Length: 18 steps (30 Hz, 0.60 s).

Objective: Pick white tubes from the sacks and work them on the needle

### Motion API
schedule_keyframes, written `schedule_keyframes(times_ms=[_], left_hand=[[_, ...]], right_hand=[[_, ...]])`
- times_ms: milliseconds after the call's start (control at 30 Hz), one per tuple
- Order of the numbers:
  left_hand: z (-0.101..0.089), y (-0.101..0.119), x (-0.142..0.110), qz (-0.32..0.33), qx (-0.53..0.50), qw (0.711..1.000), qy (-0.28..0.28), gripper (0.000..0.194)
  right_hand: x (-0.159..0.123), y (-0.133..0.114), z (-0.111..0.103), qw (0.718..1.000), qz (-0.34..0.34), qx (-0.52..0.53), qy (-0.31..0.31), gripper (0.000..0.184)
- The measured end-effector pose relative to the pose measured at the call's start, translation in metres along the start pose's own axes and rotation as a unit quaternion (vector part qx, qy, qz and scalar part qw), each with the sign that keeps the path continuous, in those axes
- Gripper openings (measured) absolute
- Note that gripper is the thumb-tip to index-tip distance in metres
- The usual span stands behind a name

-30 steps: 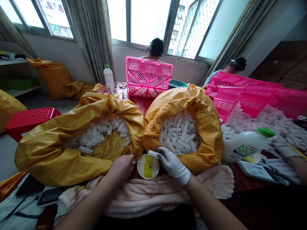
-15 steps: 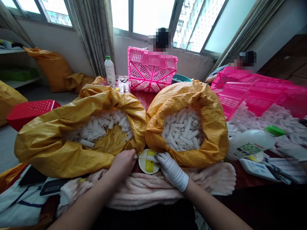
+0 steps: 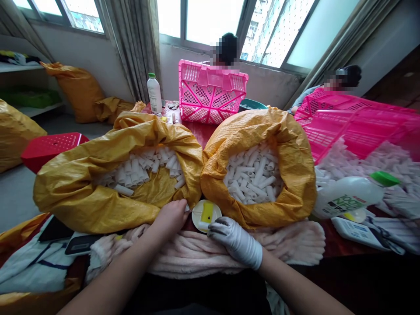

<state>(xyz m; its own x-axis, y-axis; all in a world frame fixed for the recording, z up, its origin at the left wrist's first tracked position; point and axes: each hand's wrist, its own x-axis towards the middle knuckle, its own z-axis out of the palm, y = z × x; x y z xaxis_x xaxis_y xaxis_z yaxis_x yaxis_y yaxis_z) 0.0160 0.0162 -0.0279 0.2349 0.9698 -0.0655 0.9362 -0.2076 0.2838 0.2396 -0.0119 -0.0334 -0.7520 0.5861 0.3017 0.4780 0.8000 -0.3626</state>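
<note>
Between two yellow woven sacks sits a round pale dish (image 3: 196,215) with a yellow sponge-like block (image 3: 207,210) in it, marked by a dark spot. My right hand (image 3: 236,241), in a white glove with darkened fingertips, pinches a short white tube (image 3: 203,226) at the dish's near edge. My bare left hand (image 3: 172,215) is closed just left of the dish, and a small white end of what looks like another tube pokes out of its fingers. White tubes (image 3: 131,171) lie heaped in the left sack (image 3: 65,192); more tubes (image 3: 254,173) fill the right sack (image 3: 295,175).
A pinkish towel (image 3: 187,258) lies along the table's front edge. Rightward are a plastic bottle (image 3: 349,194) on its side, a white device (image 3: 357,234) and pink baskets (image 3: 367,127). Another pink basket (image 3: 213,94) stands behind the sacks. Two people sit beyond.
My right hand has drawn the white tube from across the yellow block toward me, to the near part of the dish. My left hand stays closed beside the dish. The view has shifted slightly.
</note>
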Motion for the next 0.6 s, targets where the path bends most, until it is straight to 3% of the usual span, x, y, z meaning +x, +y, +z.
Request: schedule_keyframes(times_ms=[67,167,233,300,367,533,600], left_hand=[[-0.001,0.000,0.000,-0.002,-0.002,1.000,0.011,0.020],[-0.007,0.002,-0.005,0.027,0.003,0.997,0.069,0.022],[-0.012,0.004,-0.011,0.064,-0.026,0.994,0.084,0.022],[-0.016,0.007,-0.017,0.094,-0.075,0.991,0.065,0.020],[-0.018,0.010,-0.022,0.096,-0.110,0.988,0.040,0.022],[-0.014,0.024,-0.030,0.109,-0.127,0.986,0.007,0.020],[-0.012,0.032,-0.030,0.093,-0.099,0.991,0.011,0.017]], right_hand=[[0.004,-0.003,0.001,0.999,-0.018,0.047,0.008,0.027],[0.012,-0.004,0.005,0.981,0.000,0.136,0.135,0.028],[0.019,-0.006,0.007,0.940,0.061,0.235,0.240,0.029],[0.027,-0.010,0.004,0.895,0.123,0.322,0.283,0.029],[0.034,-0.017,-0.004,0.887,0.139,0.340,0.279,0.026],[0.046,-0.038,-0.031,0.972,0.037,0.199,0.118,0.022],[0.047,-0.040,-0.030,0.974,0.097,0.175,0.104,0.015]])
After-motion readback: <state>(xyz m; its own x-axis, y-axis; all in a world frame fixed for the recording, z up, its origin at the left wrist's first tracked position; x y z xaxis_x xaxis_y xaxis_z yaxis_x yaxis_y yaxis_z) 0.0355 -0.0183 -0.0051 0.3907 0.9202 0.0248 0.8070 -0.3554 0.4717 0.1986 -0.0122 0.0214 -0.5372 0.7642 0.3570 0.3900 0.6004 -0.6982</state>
